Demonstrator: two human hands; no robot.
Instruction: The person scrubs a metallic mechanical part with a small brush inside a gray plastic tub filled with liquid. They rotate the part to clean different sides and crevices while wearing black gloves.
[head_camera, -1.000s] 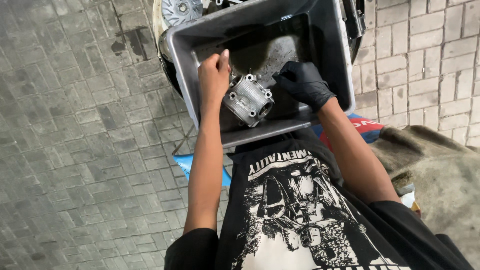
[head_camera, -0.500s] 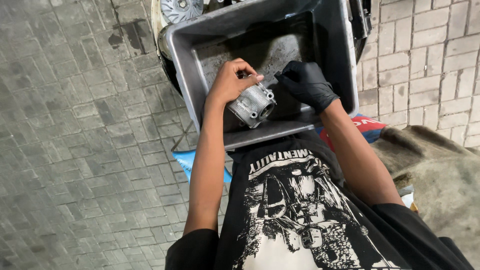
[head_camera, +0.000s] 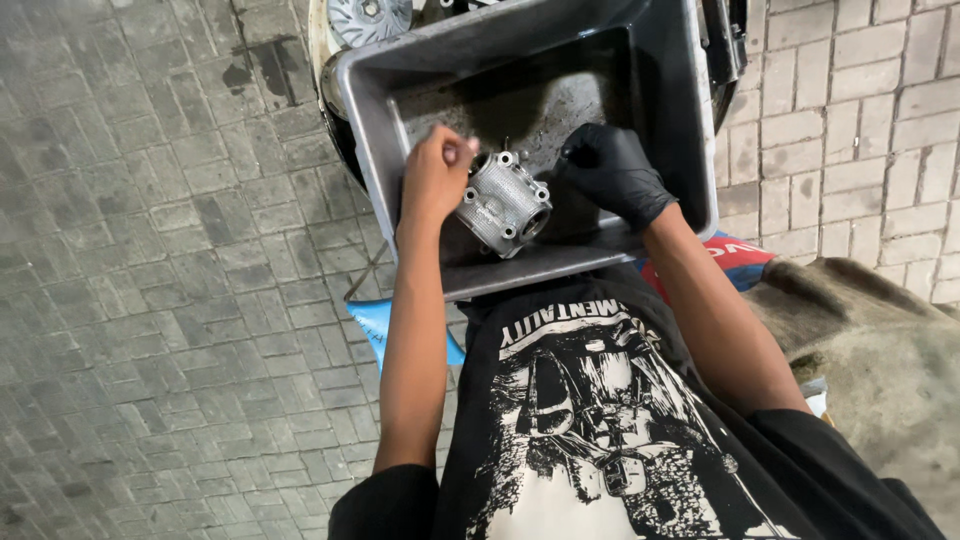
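A person in a black printed T-shirt (head_camera: 590, 420) is bending over a grey tub (head_camera: 365, 130), both forearms reaching away from the body into it. The bare left hand (head_camera: 435, 180) is closing around the left edge of a ribbed metal engine part (head_camera: 503, 203), fingers curled over its upper corner and thumb side pressing against the casting. The part is sitting tilted on the near floor of the tub, between the two hands, its round bore facing toward the right hand. The right hand (head_camera: 610, 175), wearing a black glove, is resting just right of the part with its fingers bent inward; whether it is gripping anything or touching the part cannot be told, as the glove blends into the dark tub floor.

Below the left forearm, a blue scrap (head_camera: 375, 325) is lying on the grey paving (head_camera: 150, 300). Near the right elbow, a red-and-blue package (head_camera: 735, 255) is peeking out beside a brown cloth (head_camera: 880, 350). Beyond the hands, past the tub's far rim, a round metal disc (head_camera: 368, 18) is showing at the top edge, with dark stains on the pavers to its left. Pale brick paving (head_camera: 860, 130) is lying to the right of the gloved hand.
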